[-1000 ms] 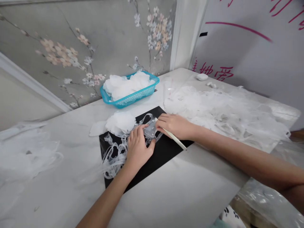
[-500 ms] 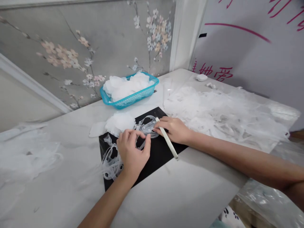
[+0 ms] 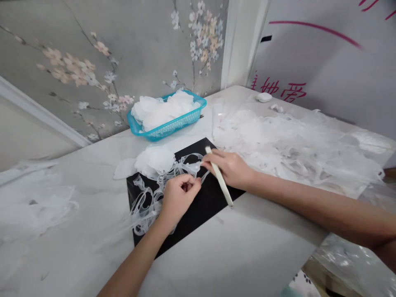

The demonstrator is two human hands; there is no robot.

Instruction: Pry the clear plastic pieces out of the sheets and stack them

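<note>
On a black mat (image 3: pixel 204 210) lie loops of sheer, whitish strips (image 3: pixel 145 206) with cut-out edges. My left hand (image 3: pixel 177 198) is closed above them, thumb and forefinger pinched on the edge of a sheer piece (image 3: pixel 192 167). A slim, pale pen-like stick (image 3: pixel 223 185) rests in my right hand (image 3: pixel 233 169), slanting across the fingers. That hand's thumb and fingertip also pinch the far side of the same sheer piece, stretched between both hands. Beside the mat's far left edge sits a small pile of white, petal-like pieces (image 3: pixel 156 160).
A blue basket (image 3: pixel 168 131) heaped with white pieces stands at the back by the flowered wall. Tangled sheer scraps (image 3: pixel 278 144) spread over the table's right, more scraps (image 3: pixel 40 198) at the left. A white rounded object (image 3: pixel 264 97) lies near the whiteboard (image 3: pixel 324 62).
My left hand has gone from spread fingers to a pinch and moved slightly right, onto the sheer piece. My right hand has shifted a little right, still holding the stick.
</note>
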